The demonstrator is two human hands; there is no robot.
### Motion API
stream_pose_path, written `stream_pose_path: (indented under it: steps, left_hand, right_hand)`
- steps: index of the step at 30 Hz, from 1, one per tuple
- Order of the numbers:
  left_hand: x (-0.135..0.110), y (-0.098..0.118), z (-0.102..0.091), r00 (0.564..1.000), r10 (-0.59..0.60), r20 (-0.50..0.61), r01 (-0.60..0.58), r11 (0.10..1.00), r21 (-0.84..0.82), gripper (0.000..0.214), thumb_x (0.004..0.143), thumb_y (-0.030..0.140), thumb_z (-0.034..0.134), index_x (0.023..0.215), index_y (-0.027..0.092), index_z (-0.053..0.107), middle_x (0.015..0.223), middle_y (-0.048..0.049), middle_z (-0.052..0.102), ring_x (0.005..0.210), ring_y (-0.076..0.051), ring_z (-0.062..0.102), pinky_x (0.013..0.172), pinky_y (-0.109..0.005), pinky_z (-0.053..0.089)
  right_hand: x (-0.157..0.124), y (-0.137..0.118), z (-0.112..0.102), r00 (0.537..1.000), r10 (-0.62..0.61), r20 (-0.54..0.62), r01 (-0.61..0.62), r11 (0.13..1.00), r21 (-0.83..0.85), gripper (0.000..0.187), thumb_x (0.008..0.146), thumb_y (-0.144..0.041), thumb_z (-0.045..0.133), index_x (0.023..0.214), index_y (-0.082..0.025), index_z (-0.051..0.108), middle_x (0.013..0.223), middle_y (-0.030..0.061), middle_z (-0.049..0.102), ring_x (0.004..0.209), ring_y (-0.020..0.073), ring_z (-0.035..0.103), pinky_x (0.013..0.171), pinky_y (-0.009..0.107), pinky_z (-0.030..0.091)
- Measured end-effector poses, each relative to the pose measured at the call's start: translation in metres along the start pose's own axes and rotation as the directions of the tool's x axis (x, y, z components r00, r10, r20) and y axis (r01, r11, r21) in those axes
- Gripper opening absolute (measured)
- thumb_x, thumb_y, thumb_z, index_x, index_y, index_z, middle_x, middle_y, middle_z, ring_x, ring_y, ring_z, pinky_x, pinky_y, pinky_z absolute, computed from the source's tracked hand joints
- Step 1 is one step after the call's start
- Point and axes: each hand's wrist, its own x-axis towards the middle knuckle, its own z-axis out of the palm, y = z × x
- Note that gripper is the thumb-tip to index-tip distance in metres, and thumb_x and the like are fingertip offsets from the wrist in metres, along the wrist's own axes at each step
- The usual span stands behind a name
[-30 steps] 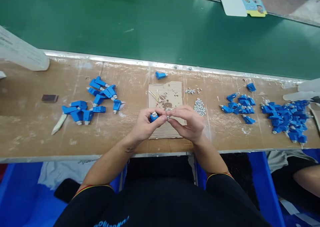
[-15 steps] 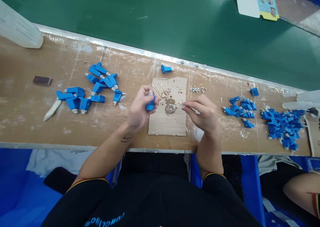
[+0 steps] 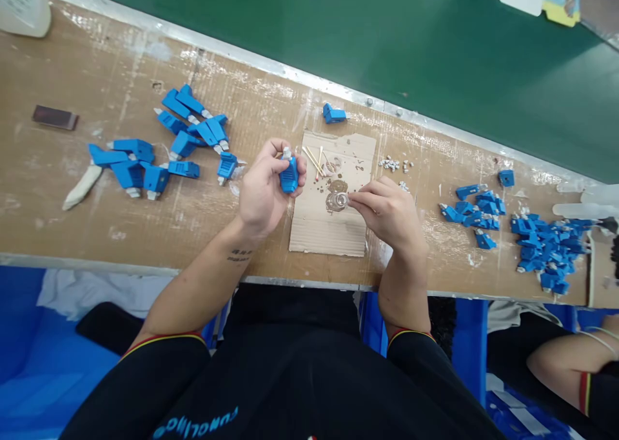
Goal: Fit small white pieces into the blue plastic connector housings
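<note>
My left hand [image 3: 267, 185] is closed around a blue plastic part [image 3: 289, 175], its pale grey tip pointing up. My right hand [image 3: 391, 213] has thumb and fingers pinched at the rim of a small clear round dish [image 3: 340, 200]. Whatever is in that pinch is too small to make out. The dish sits on a wet brown patch of a corrugated cardboard piece [image 3: 324, 233]. Cotton swabs [image 3: 315, 162] lie on the cardboard's upper left. Beyond my right hand several tiny grey pieces [image 3: 389, 164] are scattered on the table.
Blue parts lie in a left group [image 3: 184, 144] and a right heap [image 3: 546, 246]; a single blue part [image 3: 333, 113] sits behind the cardboard. A dark block [image 3: 55, 117] and a white bottle [image 3: 24, 4] are far left. A green surface [image 3: 309, 33] runs behind the metal edge.
My right hand's fingertips have moved left and down to the clear dish. My left hand has turned the blue part, so its tip shows more upright. The camera view has shifted.
</note>
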Motion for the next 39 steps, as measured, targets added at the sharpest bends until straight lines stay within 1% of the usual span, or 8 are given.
stream_pose_path:
  steps: [11,17,21,25,27,30,34,39]
  left_hand:
    - [0.0,0.001,0.004,0.999,-0.02,0.035,0.02,1.0,0.008,0.02,0.073,0.008,0.052,0.085,0.021,0.045,0.08,0.0,0.06,0.063,-0.011,0.056,0.053,-0.021,0.039]
    - [0.002,-0.003,0.003,0.998,-0.015,0.065,0.013,0.999,0.033,0.018,0.08,0.003,0.052,0.083,0.02,0.048,0.077,0.0016,0.054,0.062,-0.01,0.058,0.052,-0.02,0.041]
    - [0.004,-0.009,-0.002,0.994,0.022,0.109,-0.029,0.998,0.06,0.013,0.087,0.006,0.059,0.091,0.018,0.059,0.081,-0.0001,0.063,0.069,-0.012,0.064,0.057,-0.021,0.049]
    - [0.002,-0.017,-0.006,0.973,0.046,0.226,-0.052,0.998,0.023,0.023,0.082,0.019,0.085,0.1,0.018,0.07,0.093,-0.0033,0.075,0.081,-0.014,0.071,0.066,-0.022,0.056]
    - [-0.001,-0.021,-0.006,0.952,0.008,0.306,-0.009,1.0,0.003,0.034,0.077,0.029,0.095,0.102,0.019,0.073,0.094,-0.0042,0.077,0.084,-0.016,0.073,0.069,-0.023,0.058]
    - [-0.006,-0.026,-0.005,0.92,-0.071,0.386,0.076,0.997,0.001,0.043,0.074,0.04,0.1,0.102,0.019,0.075,0.092,-0.0049,0.08,0.083,-0.017,0.076,0.071,-0.026,0.06]
    - [-0.011,-0.025,-0.001,0.892,-0.125,0.434,0.138,0.99,0.002,0.043,0.078,0.04,0.097,0.104,0.017,0.072,0.092,-0.0063,0.081,0.082,-0.021,0.078,0.071,-0.029,0.062]
    - [-0.012,-0.024,0.002,0.908,-0.128,0.4,0.151,0.988,-0.026,0.044,0.078,0.039,0.097,0.105,0.019,0.069,0.093,-0.0046,0.081,0.083,-0.02,0.079,0.076,-0.03,0.063]
  right_hand:
    - [0.001,-0.002,0.002,0.999,-0.035,-0.014,0.034,0.998,-0.053,0.019,0.103,-0.024,0.067,0.091,-0.023,0.082,0.082,0.0047,0.075,0.078,0.0191,0.06,0.069,0.033,0.048]
    - [0.001,-0.003,0.0,1.0,0.011,-0.007,-0.011,1.0,-0.026,0.022,0.104,-0.028,0.064,0.09,-0.026,0.081,0.082,0.0036,0.075,0.078,0.0183,0.061,0.068,0.033,0.047]
    - [-0.001,-0.002,-0.009,0.981,0.06,-0.183,-0.039,0.992,0.118,0.017,0.103,-0.032,0.069,0.092,-0.027,0.082,0.083,0.0022,0.077,0.076,0.0178,0.065,0.069,0.035,0.052]
    - [0.002,-0.01,-0.011,0.871,0.148,-0.469,-0.008,0.958,0.287,0.005,0.096,-0.034,0.078,0.096,-0.031,0.082,0.083,-0.001,0.076,0.073,0.0168,0.068,0.066,0.036,0.056]
    - [0.005,-0.018,-0.007,0.832,0.175,-0.527,0.032,0.932,0.36,0.005,0.096,-0.034,0.078,0.099,-0.032,0.081,0.084,-0.0018,0.076,0.073,0.0161,0.07,0.067,0.036,0.058]
    - [0.01,-0.027,0.001,0.84,0.175,-0.514,0.09,0.889,0.449,0.006,0.098,-0.035,0.076,0.1,-0.032,0.081,0.092,-0.0011,0.077,0.083,0.0166,0.074,0.074,0.036,0.063]
    - [0.011,-0.03,0.009,0.842,0.206,-0.498,0.146,0.803,0.578,0.008,0.099,-0.033,0.074,0.105,-0.032,0.079,0.106,0.0005,0.079,0.094,0.0178,0.078,0.082,0.038,0.068]
    - [0.009,-0.029,0.014,0.87,0.269,-0.412,0.032,0.805,0.593,0.016,0.101,-0.041,0.068,0.104,-0.029,0.079,0.109,0.0036,0.08,0.095,0.0189,0.079,0.082,0.039,0.07]
